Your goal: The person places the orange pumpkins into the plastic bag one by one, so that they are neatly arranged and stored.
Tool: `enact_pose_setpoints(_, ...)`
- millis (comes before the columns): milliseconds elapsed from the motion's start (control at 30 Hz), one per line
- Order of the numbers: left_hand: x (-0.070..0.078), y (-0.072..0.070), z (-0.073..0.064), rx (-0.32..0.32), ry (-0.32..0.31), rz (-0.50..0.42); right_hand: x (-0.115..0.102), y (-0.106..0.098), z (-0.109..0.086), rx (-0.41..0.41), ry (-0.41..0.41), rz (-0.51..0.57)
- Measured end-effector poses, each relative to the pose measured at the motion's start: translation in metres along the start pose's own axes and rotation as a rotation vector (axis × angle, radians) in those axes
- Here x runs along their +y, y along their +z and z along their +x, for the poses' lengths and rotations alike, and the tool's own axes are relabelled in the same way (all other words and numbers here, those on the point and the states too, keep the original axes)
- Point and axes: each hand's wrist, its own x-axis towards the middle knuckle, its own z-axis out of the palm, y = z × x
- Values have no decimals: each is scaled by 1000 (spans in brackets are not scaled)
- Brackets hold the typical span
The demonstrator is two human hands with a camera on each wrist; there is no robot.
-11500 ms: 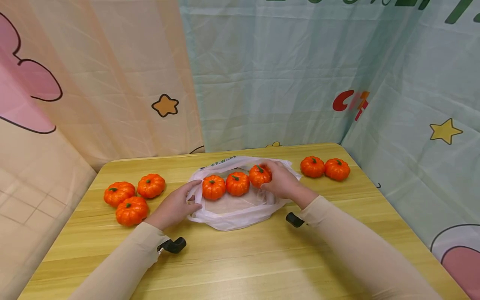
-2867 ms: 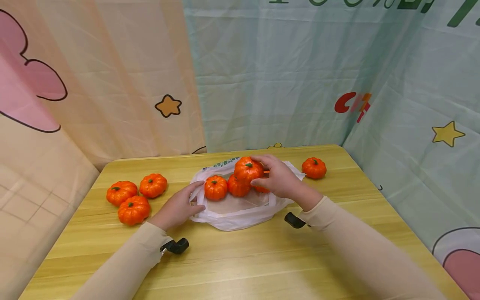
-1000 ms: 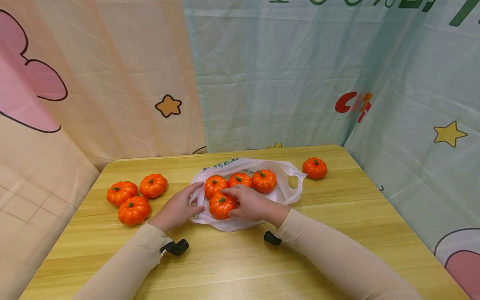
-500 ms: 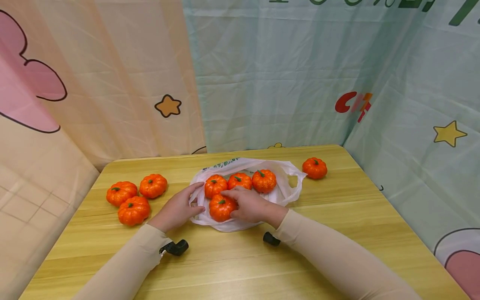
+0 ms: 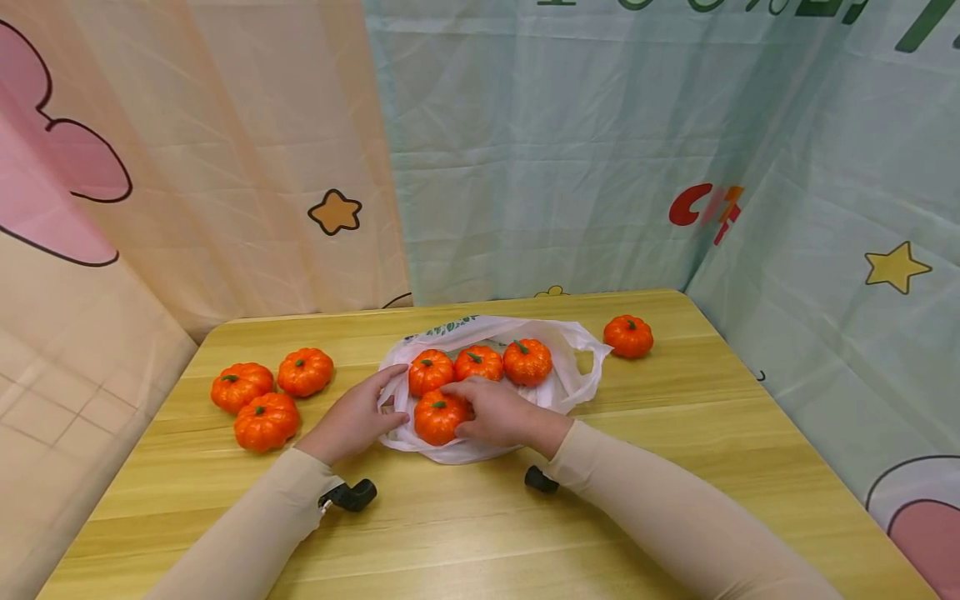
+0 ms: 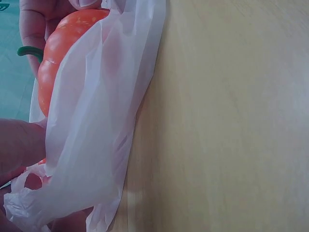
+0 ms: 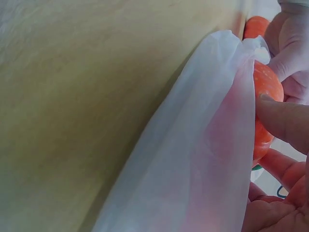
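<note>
The near pumpkin [image 5: 437, 418] in the white bag [image 5: 467, 452], beside its near rim, is pinched by the right hand [image 5: 497, 410]; the bag's left rim is gripped by the left hand [image 5: 354, 421]. Broad tabletop [image 5: 450, 533] is seen nearward.

The head view is bright and evenly lit; small white highlights on top of the pumpkins [image 5: 438, 421] point to light from above. A pale sheen lies on the table [image 5: 480, 525], midway between its left and right edges. Shadows are soft, one falling beneath the right sleeve [image 5: 667, 517]. Both wrist views are dimmer, hazy and low in contrast: wood grain blurs, the bag [image 6: 91, 106] looks milky, and a dull shadow follows its border.
</note>
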Motion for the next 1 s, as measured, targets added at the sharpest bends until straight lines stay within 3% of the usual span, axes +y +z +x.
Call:
enact_pose_setpoints(667, -1, 0, 1, 2, 18, 17, 0, 1, -2, 22, -19, -5)
enact_pose_setpoints(833, -2, 0, 1, 2, 11, 15, -2, -7, -5, 33, -11, 22)
enact_pose_setpoints(1000, -2, 0, 2, 7, 13, 17, 0, -25, -13, 78, -13, 117)
